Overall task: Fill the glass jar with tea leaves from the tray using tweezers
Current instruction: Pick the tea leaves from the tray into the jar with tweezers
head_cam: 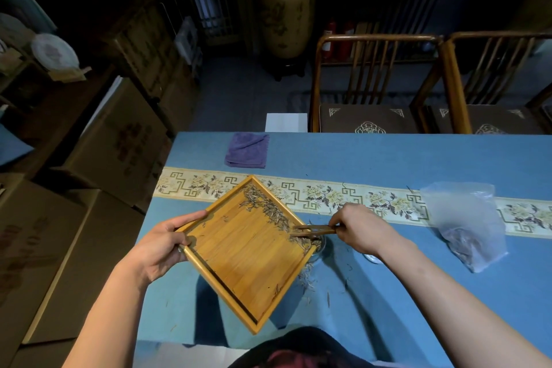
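Two bare hands work over the blue-clothed table (388, 158), near its left edge; left hand (161, 243) grips the left corner of the square bamboo tray (239, 260), thumb on the rim and fingers curled under, holding the tray lifted and tilted with its right corner dipped over the glass jar (319, 245); the jar sits just right of the tray, mostly hidden behind that corner, only a bit of rim and wall showing, leaves visible inside; tea leaves (265, 209) are banked along the tray's upper-right rim, running down toward the low corner; right hand (363, 228) pinches the wooden tweezers (313, 231) at their back end, fingers curled round them, tips pointing left into the leaves at the tray's right corner above the jar mouth; cannot tell if the tweezer tips are together or apart; loose leaves (306, 276) lie scattered on the cloth just below the jar, toward the near edge; a clear plastic bag (466, 224) with some leaves in it lies toward the right edge, well apart from the jar; a folded purple cloth (247, 149) lies by the far edge, behind the tray; a patterned cream runner (373, 197) crosses the table from left to right, passing under the bag; two wooden chairs (376, 84) stand beyond the far edge; cardboard boxes (98, 158) are stacked off the left edge
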